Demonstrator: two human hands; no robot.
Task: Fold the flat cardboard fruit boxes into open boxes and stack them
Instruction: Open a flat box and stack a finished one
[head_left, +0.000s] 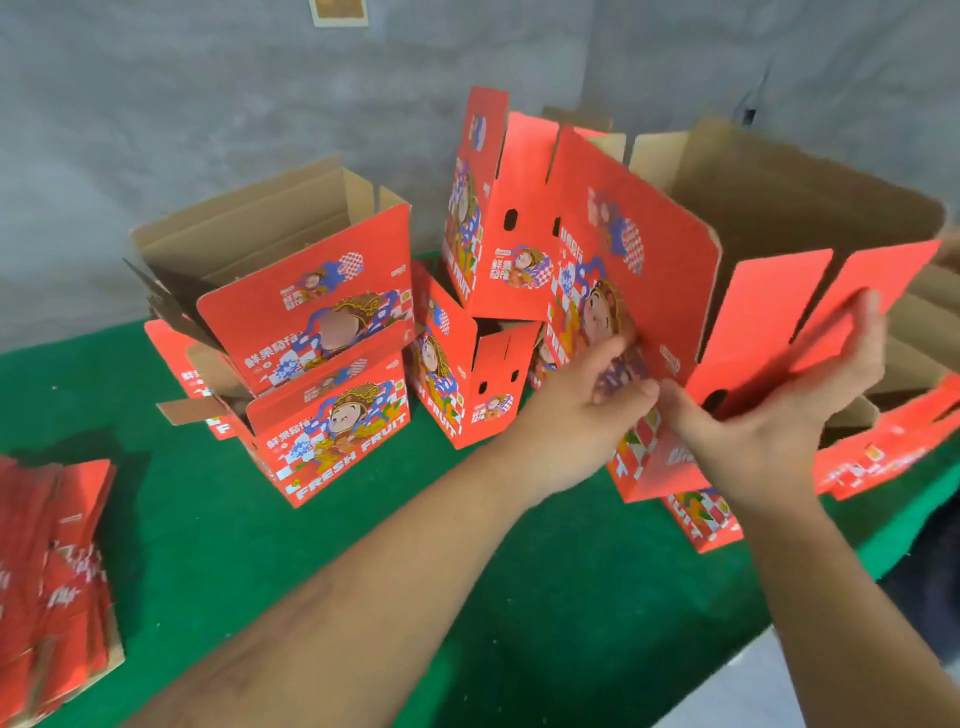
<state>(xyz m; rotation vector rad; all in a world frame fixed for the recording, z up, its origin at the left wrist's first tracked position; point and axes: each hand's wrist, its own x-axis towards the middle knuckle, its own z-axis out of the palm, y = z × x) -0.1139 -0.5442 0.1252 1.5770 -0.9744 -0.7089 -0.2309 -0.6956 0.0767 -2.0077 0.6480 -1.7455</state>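
- Head view, grip: box (649, 291) half-opened, held up over the green table (363, 545). Right hand (779, 415) has fingers curled round a red end flap (769, 322), thumb on its near face. Left hand (587, 405) has loosely bent fingers pressed on the printed front panel just left of that flap. Whether it pinches the edge, cannot tell, blurred.
- Risk: only the flap is gripped, so the box body could swing or sag shut if the left hand slips. Judgement only.
- Risk: flap bent off its crease would tear or kink near the slot just under the right thumb.
- Risk: folded boxes (493, 249) stacked just behind the held box look tilted. A nudge from the raised panel could topple them.
- Risk: second stack (311, 353) further left of the grip also sits crooked, flaps splayed.
- Surface: green felt-like cloth on the table, far edge meets the wall.
- Flat boxes (52, 571) piled well left of the hands, more cardboard lying right of the grip.
- Room: grey concrete wall (208, 104) behind, small tan sheet high up.
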